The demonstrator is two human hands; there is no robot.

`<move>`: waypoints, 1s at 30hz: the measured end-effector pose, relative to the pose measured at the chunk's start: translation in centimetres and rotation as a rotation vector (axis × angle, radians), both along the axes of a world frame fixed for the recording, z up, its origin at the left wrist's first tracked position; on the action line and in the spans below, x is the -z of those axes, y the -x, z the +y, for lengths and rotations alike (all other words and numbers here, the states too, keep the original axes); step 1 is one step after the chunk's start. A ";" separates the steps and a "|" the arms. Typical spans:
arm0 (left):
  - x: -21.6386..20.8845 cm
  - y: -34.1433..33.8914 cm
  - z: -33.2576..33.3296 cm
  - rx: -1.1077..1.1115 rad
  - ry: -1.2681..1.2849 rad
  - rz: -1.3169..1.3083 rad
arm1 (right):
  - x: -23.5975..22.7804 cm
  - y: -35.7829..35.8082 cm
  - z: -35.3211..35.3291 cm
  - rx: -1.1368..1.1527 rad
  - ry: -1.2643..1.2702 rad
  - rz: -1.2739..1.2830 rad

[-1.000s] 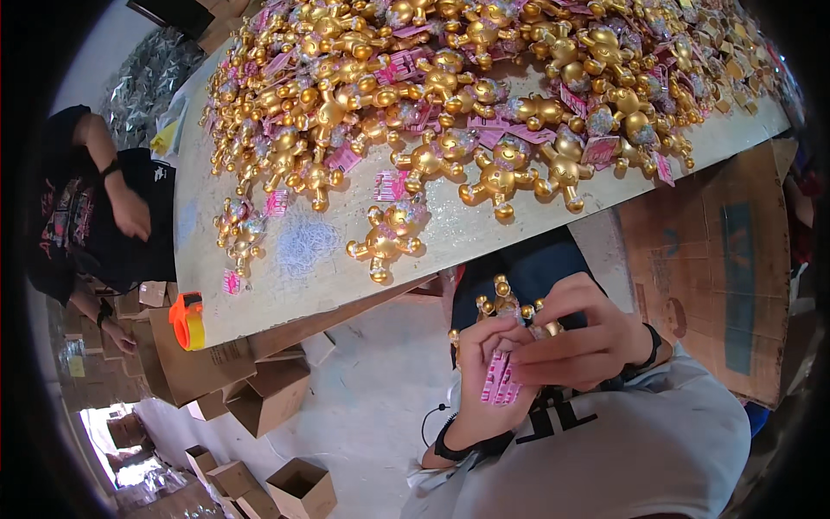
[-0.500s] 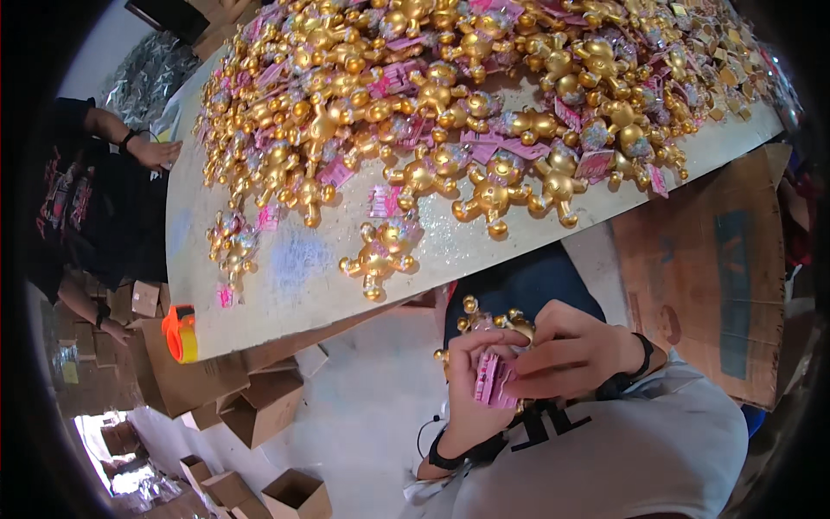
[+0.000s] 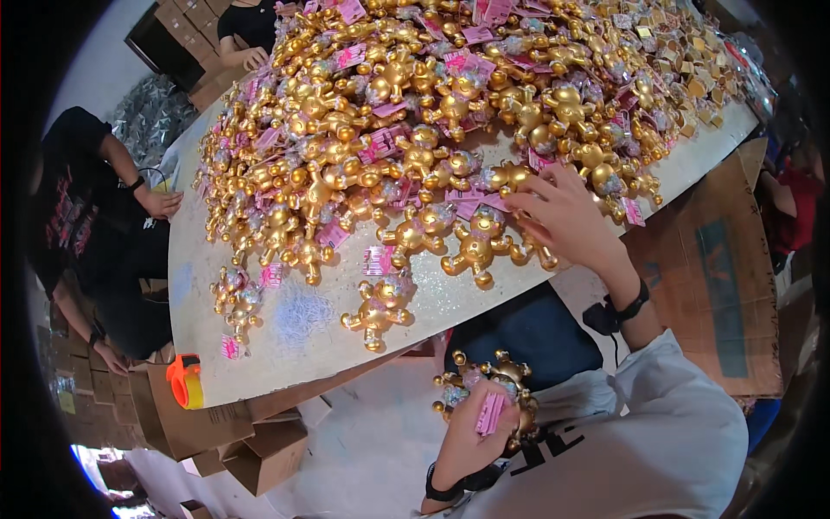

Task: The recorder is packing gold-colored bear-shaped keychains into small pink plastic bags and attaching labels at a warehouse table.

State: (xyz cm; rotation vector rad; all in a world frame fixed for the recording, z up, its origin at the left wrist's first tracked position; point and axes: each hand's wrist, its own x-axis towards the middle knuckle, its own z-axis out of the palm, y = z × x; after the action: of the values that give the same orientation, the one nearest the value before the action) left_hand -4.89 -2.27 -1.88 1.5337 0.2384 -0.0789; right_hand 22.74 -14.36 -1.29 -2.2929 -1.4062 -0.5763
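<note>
In the head view, our left hand [image 3: 474, 426] clutches glossy, round-limbed gold figures [image 3: 525, 405] and flat pink cards [image 3: 490, 413], while our right hand [image 3: 562, 216] bends over another smooth figure [image 3: 546, 258] on the pale table [image 3: 259, 372], whether gripping we cannot tell.

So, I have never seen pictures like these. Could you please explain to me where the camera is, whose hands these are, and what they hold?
There is no machine here: the camera is worn on a person's head and looks down, and its wide lens bends straight edges. On the table lies a big pile of gold figures with pink tags. The wearer's left hand holds some figures and tags in front of the body. The right hand is at the pile's near edge; I cannot tell whether it grips anything. The person in black at the left is someone else.
</note>
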 end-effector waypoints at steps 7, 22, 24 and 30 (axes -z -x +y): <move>0.7 0.5 0.0 -0.058 0.082 0.005 | 0.4 -3.5 2.8 0.008 -0.232 0.093; 0.9 0.4 1.3 -0.149 0.366 -0.023 | -8.8 8.7 -4.3 -1.203 -0.639 0.780; 1.2 0.7 1.7 -0.159 0.400 -0.040 | -8.9 9.6 -2.3 -1.194 -0.535 0.787; 3.6 0.7 0.9 -0.263 0.586 -0.339 | -1.6 12.8 4.1 -1.171 0.064 0.753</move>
State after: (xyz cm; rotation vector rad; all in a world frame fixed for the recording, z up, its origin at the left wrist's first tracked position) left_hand -5.57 -1.35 -5.51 0.9030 0.1267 0.2957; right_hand 9.97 -10.28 0.30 -1.0924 -1.9251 0.6178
